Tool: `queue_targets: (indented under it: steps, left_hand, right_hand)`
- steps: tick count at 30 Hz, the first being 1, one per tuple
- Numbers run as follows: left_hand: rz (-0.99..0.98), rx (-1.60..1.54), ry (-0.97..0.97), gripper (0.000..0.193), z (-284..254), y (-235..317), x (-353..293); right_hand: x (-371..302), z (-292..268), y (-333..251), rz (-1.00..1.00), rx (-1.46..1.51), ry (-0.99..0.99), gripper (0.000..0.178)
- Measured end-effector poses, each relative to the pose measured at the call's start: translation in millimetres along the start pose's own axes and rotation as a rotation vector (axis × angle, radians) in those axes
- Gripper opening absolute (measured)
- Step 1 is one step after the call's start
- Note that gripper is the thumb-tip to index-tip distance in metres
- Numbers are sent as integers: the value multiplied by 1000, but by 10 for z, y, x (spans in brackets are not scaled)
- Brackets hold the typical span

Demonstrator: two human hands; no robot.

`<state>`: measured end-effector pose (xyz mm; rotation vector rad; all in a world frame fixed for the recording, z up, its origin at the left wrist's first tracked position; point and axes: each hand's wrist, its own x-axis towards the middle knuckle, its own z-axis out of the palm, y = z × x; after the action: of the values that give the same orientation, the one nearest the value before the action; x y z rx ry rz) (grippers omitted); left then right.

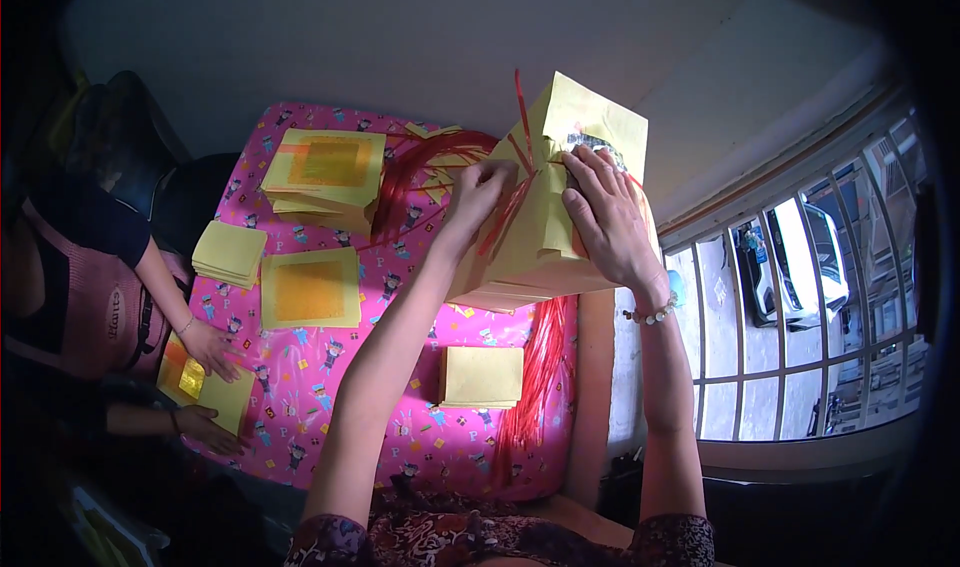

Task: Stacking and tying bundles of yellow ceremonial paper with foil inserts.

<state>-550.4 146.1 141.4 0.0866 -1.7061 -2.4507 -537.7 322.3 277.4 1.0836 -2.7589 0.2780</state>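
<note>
A tall stack of yellow paper sheets (515, 257) stands at the far right of the table, with red plastic string (522, 117) tied about it and loose ends sticking up. My left hand (478, 202) is closed in a pinch on the red string at the stack's left side. My right hand (612, 215) lies flat on top of the stack, fingers stretched out. Beside its fingertips is a dark printed patch (592, 143), partly covered. Strands of red string (425, 172) spread out behind my left hand.
The pink patterned table (320, 387) holds several smaller yellow paper piles: one at the back (325, 167), one at the front (482, 377). More red strands (535, 377) hang at the right. A co-worker's hands (208, 349) rest on paper at the left. A barred window (790, 307) is at the right.
</note>
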Motion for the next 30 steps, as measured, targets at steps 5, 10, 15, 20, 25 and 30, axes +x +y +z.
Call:
queue_targets:
  steps: [5,10,15,20,25,30]
  left_hand:
    - [-82,-359,-35,28,196,125,55]
    - [-84,-491,-17,19,179,117,159]
    - [58,-425,56,9,218,73,172]
    - [172,-296,184,9,234,38,199]
    - [384,-40,317,13,291,60,229]
    - [440,105,398,16,213,118,281]
  right_hand:
    - [-14,-15,39,0,-10,-1,50]
    - [-23,-17,6,-7,-6,7,50]
    - [-47,-13,33,-13,-22,15,50]
    - [-44,-4,-1,-26,-25,24,50]
    - [-53,10,-8,-22,-35,32,50]
    - [-66,23,-39,-24,-37,46,50]
